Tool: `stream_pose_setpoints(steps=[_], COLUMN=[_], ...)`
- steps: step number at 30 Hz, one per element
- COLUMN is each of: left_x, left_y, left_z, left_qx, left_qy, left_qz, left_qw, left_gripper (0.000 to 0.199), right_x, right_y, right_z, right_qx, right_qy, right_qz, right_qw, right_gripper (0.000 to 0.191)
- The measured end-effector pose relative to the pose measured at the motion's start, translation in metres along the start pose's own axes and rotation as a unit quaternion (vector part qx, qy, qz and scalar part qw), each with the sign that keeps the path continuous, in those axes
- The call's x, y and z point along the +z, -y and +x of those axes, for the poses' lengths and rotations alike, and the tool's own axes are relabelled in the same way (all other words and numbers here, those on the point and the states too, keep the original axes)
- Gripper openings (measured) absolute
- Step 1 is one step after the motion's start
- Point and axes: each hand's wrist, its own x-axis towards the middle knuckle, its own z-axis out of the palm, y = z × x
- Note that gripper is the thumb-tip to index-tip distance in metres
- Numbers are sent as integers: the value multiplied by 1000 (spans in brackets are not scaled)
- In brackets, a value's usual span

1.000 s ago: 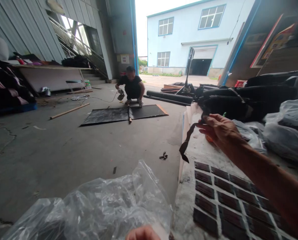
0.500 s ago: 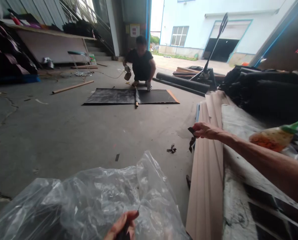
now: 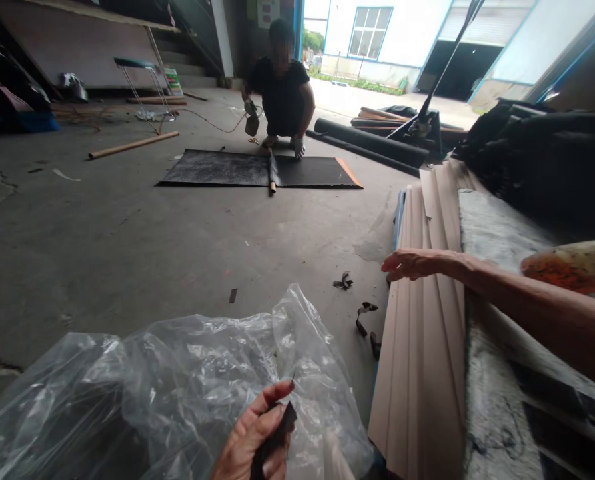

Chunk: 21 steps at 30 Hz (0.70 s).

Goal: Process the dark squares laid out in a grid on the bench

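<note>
My left hand (image 3: 257, 433), at the bottom middle, is closed around a black strip (image 3: 276, 441) that looks soft, like a scrap of sheet material. A thin dark point sticks up by its forefinger; I cannot make out what it belongs to. Under and beyond this hand spreads clear plastic film (image 3: 202, 353). My right hand (image 3: 410, 264) reaches out over the edge of the stacked brown boards (image 3: 417, 333), fingers stretched and holding nothing. Below it on the floor lies a curled black strip (image 3: 363, 319), with another black scrap (image 3: 344, 281) to its left.
A person (image 3: 282, 93) squats ahead by a black sheet (image 3: 217, 168) on the floor, holding a tool with a cord. Black rolls (image 3: 377, 143) and a dark heap (image 3: 552, 167) lie at the right. A stool (image 3: 140, 80) stands at the far left.
My right hand has let go of a black strip, which now lies on the floor. My left hand has risen, showing more of the black strip in it. The view has tilted down.
</note>
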Motion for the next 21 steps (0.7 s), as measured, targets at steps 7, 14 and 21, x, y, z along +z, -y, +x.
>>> stream_pose_setpoints(steps=[7,14,21], left_x=[70,114,118], left_y=[-17,-18,-10], left_z=[-32,-70,-102], left_qx=[41,56,8], left_qy=[34,115,153], left_qz=[115,282,293], left_qw=[992,951,944], left_gripper=[53,66,61], right_x=[18,44,27], right_y=[56,40,19], right_z=[-95,-213,-263], right_qx=[-6,5,31], right_qy=[306,359,286], right_qz=[-125,-47,44], right_qw=[944,932,957], right_gripper=[25,21,17])
